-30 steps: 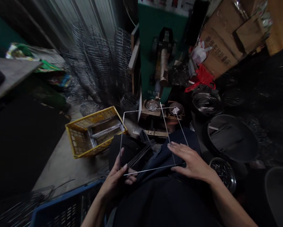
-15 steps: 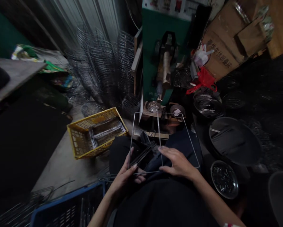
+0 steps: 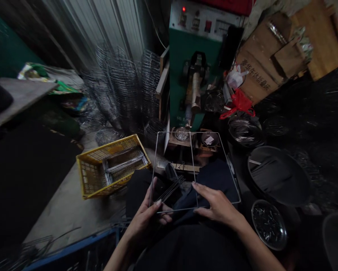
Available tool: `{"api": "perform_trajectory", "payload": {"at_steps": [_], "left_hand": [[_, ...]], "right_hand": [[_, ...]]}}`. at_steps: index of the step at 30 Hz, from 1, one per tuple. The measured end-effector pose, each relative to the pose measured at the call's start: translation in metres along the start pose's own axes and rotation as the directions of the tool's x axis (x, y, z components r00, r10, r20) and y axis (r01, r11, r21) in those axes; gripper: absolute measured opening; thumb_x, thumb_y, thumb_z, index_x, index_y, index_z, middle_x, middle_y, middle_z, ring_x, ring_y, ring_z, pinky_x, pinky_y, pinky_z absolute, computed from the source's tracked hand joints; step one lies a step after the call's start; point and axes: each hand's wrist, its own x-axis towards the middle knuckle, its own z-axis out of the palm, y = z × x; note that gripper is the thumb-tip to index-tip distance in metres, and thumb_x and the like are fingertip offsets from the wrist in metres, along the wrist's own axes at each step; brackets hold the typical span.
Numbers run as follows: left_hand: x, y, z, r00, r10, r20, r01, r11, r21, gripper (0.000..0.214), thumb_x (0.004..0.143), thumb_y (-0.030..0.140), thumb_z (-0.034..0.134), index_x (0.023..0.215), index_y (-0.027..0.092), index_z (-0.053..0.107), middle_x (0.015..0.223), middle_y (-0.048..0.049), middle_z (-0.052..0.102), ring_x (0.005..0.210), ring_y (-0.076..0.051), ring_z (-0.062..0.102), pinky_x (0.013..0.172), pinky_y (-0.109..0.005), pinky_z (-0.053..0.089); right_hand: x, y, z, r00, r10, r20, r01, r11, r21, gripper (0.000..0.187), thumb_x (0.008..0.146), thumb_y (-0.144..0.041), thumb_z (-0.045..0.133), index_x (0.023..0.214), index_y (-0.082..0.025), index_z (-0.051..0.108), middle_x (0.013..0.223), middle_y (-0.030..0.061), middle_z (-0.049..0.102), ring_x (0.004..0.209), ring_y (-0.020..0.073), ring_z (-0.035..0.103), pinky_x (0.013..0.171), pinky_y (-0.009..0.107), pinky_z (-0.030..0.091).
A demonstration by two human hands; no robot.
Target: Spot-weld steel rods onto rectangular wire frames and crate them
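Observed — left hand (image 3: 146, 220) pinched on the wire frame (image 3: 186, 132) at its near corner, right hand (image 3: 216, 205) clamped on the cross wire (image 3: 193, 165). Advice — hold the frame level, cross wire square.

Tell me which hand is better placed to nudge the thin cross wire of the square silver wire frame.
Right, probably. The right hand holds the near side of the square silver wire frame where the thin cross wire meets it. The left hand grips the near left corner, away from that wire.
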Motion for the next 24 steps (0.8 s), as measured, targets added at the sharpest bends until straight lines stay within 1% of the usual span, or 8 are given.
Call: {"api": "perform_trajectory", "payload": {"at_steps": [4, 8, 14, 19, 24], "left_hand": [[-0.001, 0.001, 0.005, 1.000, 0.025, -0.008, -0.025, 1.000, 0.007, 0.100, 0.085, 0.036, 0.066, 0.153, 0.030, -0.008, 0.078, -0.0098, 0.072, 0.062, -0.023, 0.069, 0.054, -0.027, 0.051], [-0.001, 0.003, 0.010, 0.999, 0.040, -0.015, -0.039, 0.999, 0.007, 0.093, 0.088, 0.037, 0.063, 0.154, 0.028, -0.002, 0.078, -0.0107, 0.072, 0.062, -0.023, 0.069, 0.055, -0.028, 0.051], [0.006, 0.002, 0.013, 0.998, 0.067, -0.011, -0.068, 0.997, -0.032, 0.090, 0.085, 0.037, 0.065, 0.154, 0.026, 0.009, 0.073, -0.0093, 0.071, 0.059, -0.022, 0.068, 0.053, -0.026, 0.050], [0.011, 0.001, 0.011, 0.995, 0.089, -0.032, -0.090, 0.996, -0.015, 0.089, 0.086, 0.035, 0.064, 0.154, 0.027, 0.007, 0.073, -0.0096, 0.071, 0.057, -0.021, 0.067, 0.053, -0.027, 0.051], [0.010, 0.004, 0.010, 0.997, 0.073, -0.005, -0.073, 0.997, -0.011, 0.088, 0.087, 0.035, 0.063, 0.154, 0.026, 0.008, 0.073, -0.0092, 0.070, 0.060, -0.022, 0.067, 0.055, -0.027, 0.051]], "right_hand": [[0.001, 0.000, -0.001, 1.000, 0.006, -0.010, -0.005, 1.000, 0.017, 0.087, 0.075, -0.023, 0.076, 0.150, -0.030, 0.032, 0.148, 0.0041, 0.044, 0.134, 0.0244, 0.044, 0.111, 0.038, 0.039], [0.002, 0.001, -0.003, 1.000, 0.002, -0.020, -0.001, 0.999, 0.036, 0.087, 0.074, -0.020, 0.078, 0.149, -0.029, 0.035, 0.146, 0.0058, 0.046, 0.133, 0.0249, 0.045, 0.111, 0.038, 0.039], [0.007, 0.007, -0.008, 0.999, -0.019, -0.029, 0.020, 0.998, 0.055, 0.088, 0.072, -0.017, 0.078, 0.148, -0.028, 0.036, 0.145, 0.0063, 0.047, 0.132, 0.0251, 0.046, 0.111, 0.038, 0.039], [0.011, 0.010, -0.011, 0.999, -0.023, -0.024, 0.025, 0.996, 0.080, 0.088, 0.072, -0.017, 0.078, 0.148, -0.029, 0.036, 0.146, 0.0056, 0.047, 0.133, 0.0257, 0.046, 0.111, 0.039, 0.039], [0.012, 0.011, -0.012, 1.000, -0.028, -0.013, 0.029, 0.996, 0.090, 0.089, 0.072, -0.017, 0.079, 0.149, -0.029, 0.035, 0.146, 0.0054, 0.046, 0.133, 0.0256, 0.046, 0.112, 0.039, 0.039]]}}
